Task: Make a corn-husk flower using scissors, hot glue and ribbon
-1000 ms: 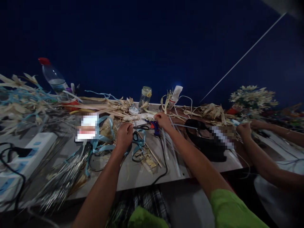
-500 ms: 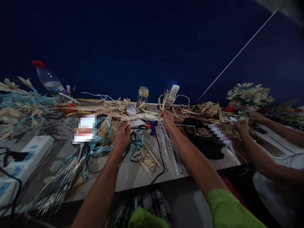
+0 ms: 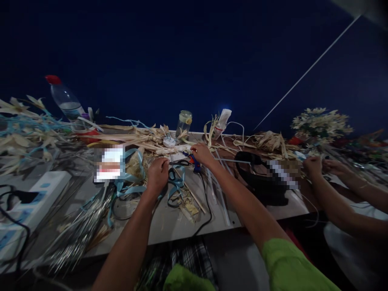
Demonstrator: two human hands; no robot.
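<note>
My left hand (image 3: 158, 174) is closed in a pinch above the middle of the table. Whatever its fingers hold is too small to make out. Just right of it lie black-handled scissors (image 3: 172, 176) and a loop of light blue ribbon (image 3: 178, 190). My right hand (image 3: 202, 155) is over the blue and red glue gun (image 3: 196, 163), partly covering it. Its fingers look pinched together, with anything between them unclear. Behind both hands spread dried husk strips (image 3: 142, 139), and clear glue sticks (image 3: 224, 208) lie below my right forearm.
A phone (image 3: 109, 163), a power strip (image 3: 39, 202) and a wire bundle (image 3: 81, 230) occupy the left. A jar (image 3: 184, 121) and a leaning bottle (image 3: 68, 103) stand behind. At right are a black strap-like item (image 3: 263, 186), a flower bunch (image 3: 321, 123) and another person's hands (image 3: 313, 166).
My right hand has moved left and slightly down from the upright husk leaves to over the glue gun. My left hand stays almost still. The other person's hands have shifted slightly.
</note>
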